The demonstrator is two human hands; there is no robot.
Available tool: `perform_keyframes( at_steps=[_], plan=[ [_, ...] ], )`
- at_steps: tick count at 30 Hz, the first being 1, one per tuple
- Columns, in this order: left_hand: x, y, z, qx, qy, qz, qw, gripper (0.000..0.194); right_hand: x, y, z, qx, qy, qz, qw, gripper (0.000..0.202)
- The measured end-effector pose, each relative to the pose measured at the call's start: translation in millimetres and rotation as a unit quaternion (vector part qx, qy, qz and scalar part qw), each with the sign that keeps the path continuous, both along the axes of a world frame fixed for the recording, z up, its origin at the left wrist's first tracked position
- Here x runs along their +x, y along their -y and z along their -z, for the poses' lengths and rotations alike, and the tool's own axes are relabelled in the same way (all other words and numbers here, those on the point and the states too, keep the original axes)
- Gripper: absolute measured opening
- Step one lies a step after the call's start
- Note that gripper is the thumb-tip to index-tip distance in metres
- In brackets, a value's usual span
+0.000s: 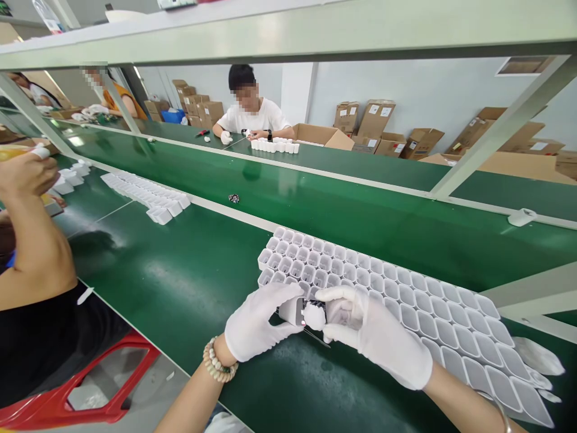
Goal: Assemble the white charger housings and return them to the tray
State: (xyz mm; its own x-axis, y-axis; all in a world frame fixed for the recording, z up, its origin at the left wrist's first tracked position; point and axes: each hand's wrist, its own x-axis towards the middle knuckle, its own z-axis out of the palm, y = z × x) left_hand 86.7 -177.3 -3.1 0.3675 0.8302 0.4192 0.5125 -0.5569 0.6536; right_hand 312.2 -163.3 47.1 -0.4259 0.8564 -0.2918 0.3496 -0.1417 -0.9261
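Note:
White-gloved, my left hand (256, 319) is closed round a small white plastic housing (288, 311) and holds it sideways. My right hand (374, 337), gloved too, pinches a white round part with dark pieces (314, 316) at the housing's open end. Whether that part is inside the housing or just touching it, I cannot tell. Below them a thin dark strip (318, 340) shows; its kind is unclear. Just beyond my hands, open white plastic housings (408, 316) stand in close rows on the green bench.
A raised rail (234, 211) borders a sunken green belt (279, 183), with a small dark part (233, 198) on it. More white housings (164, 210) stand left. A co-worker's arm (40, 240) is close by. Another person (252, 114) sits opposite. A shelf beam (288, 36) crosses overhead.

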Motion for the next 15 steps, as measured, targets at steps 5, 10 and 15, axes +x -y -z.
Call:
perform_keyframes(
  at_steps=[5,10,15],
  plan=[
    [-0.5,-0.1,6.7,0.023,-0.015,0.002,1.000,0.047,-1.2,2.6,0.4,-0.009,0.000,0.009,1.000,0.043],
    [0.6,-1.8,8.6,0.051,-0.010,0.019,0.998,0.047,-4.3,5.5,-1.5,-0.022,0.007,0.023,0.999,0.039],
    [3.4,-3.9,6.2,0.100,-0.004,0.021,0.995,0.049,-3.7,5.4,-0.7,-0.029,0.016,0.016,0.999,0.040]
  ],
)
